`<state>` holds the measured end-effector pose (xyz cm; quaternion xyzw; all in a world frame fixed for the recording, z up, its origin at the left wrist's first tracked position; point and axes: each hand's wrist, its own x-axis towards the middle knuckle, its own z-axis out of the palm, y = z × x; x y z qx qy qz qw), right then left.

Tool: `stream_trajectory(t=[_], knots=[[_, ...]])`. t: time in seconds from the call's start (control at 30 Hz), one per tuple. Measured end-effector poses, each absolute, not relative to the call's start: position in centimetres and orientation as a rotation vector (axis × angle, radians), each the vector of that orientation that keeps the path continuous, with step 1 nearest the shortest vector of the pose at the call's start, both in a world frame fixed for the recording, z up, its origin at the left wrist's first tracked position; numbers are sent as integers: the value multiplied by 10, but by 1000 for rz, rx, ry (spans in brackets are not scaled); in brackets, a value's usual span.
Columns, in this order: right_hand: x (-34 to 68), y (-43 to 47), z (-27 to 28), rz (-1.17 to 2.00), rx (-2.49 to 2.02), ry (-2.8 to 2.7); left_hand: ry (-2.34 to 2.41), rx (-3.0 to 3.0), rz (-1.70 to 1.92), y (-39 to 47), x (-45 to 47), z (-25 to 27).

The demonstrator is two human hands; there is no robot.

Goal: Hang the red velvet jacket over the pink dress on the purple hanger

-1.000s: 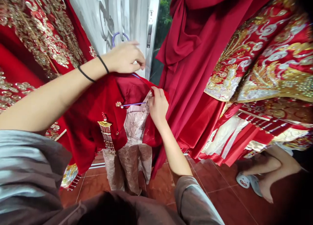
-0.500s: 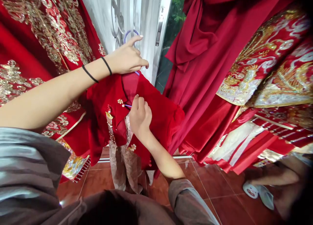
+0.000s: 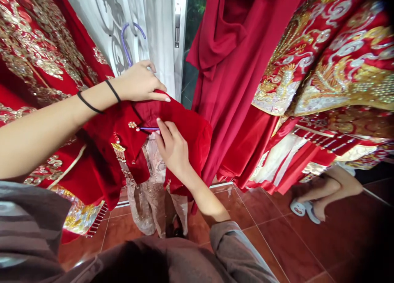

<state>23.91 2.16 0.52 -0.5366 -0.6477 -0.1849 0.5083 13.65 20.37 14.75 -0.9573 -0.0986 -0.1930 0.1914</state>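
Note:
A red velvet jacket (image 3: pixel 181 115) with beaded flower fastenings hangs on a purple hanger (image 3: pixel 124 41), whose hook is at the white scrolled metalwork. My left hand (image 3: pixel 143 82) is closed at the jacket's collar, just below the hook, around the hanger's neck; its thumb points right. My right hand (image 3: pixel 175 149) is at the front opening, its fingers on the jacket's edge by the end of the hanger's purple crossbar. A gold fan-shaped tassel ornament (image 3: pixel 117 147) dangles on the jacket's left front. Pale pink embellished trousers (image 3: pixel 143 209) hang below, partly covered by the jacket.
Red gowns with gold embroidery (image 3: pixel 40 41) hang at the left. On the right are a plain crimson dress (image 3: pixel 227 69) and embroidered red garments (image 3: pixel 338 65). A person's legs and slippers (image 3: pixel 308 211) show at the lower right, above red floor tiles (image 3: pixel 261 229).
The view has shifted, so the jacket and my hands appear further left. My left hand sits lower from the hook, which shows more fully. My right hand's fingers have loosened and spread somewhat.

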Motion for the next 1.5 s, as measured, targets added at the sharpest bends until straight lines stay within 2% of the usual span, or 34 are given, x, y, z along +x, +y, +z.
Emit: stream_trajectory(t=[0.13,0.17,0.3,0.33,0.4,0.47,0.57,0.77,0.83,0.93,1.07,1.13,1.2,1.33,1.5], knots=[[291,14,-18,-632,-1102,-1078,-303,-2702,-535,207,137,148],[311,16,-24,-568,-1125,-990,-310,-2711,-542,208,137,148],[375,26,-31,119,-1212,-1125,-343,-2700,-562,210,141,145],[383,24,-28,164,-1240,-1127,-352,-2692,-564,210,142,145],[384,13,-16,-14,-1278,-1050,-364,-2678,-565,211,144,144],[371,-1,-6,-357,-1265,-969,-369,-2663,-556,211,145,144],[343,-12,-15,-677,-1315,-977,-375,-2644,-553,212,146,143],[318,8,-62,-240,-1779,-1261,-371,-2636,-531,204,149,139],[312,10,-59,-369,-1753,-1184,-316,-2637,-476,193,146,146],[293,12,-40,-652,-1473,-1082,-220,-2540,-454,173,131,165],[255,36,-14,-639,-1242,-1236,-412,-2294,-828,158,97,175],[241,57,-5,-521,-1239,-1322,-684,-2175,-1089,157,80,162],[237,77,0,-419,-1286,-1327,-952,-2140,-1203,156,64,140],[251,99,7,-363,-1297,-1294,-1288,-2359,-994,152,31,98],[248,95,41,-344,-1264,-1276,-1302,-2456,-974,149,11,82]])
